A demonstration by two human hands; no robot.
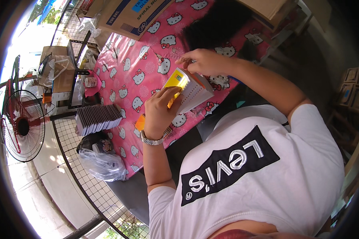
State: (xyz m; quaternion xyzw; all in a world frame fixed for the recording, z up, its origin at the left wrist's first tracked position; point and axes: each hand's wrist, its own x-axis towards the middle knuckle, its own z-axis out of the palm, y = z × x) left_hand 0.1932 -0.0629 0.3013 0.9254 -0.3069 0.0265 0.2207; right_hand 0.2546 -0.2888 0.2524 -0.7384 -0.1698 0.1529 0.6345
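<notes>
Gripping the booklet (195,95) is the left hand (160,106), fingers laid over its yellow side and thumb round by the white pages, so that grip's pretty clear. The booklet itself is tipped at an angle above the pink cloth (153,81), right in front of the person, with a row of little punched holes showing along the pale face. The right hand (203,62) is up at the top end, fingers bent and tips right by the corner; can't tell if they're actually pinching a sheet or just hovering there, so no call on that grip. Looks like the step in hand is sorting or squaring the pages near that holed edge, though that's only a guess. If so, the next move would want the left hand steady and the right fingertips picking at the corner lightly, without creasing anything or letting the pages slip out of line. Off to the left there's a neat stack (99,119) of similar-looking books near the table edge, and a big carton (127,16) sits at the far end.
</notes>
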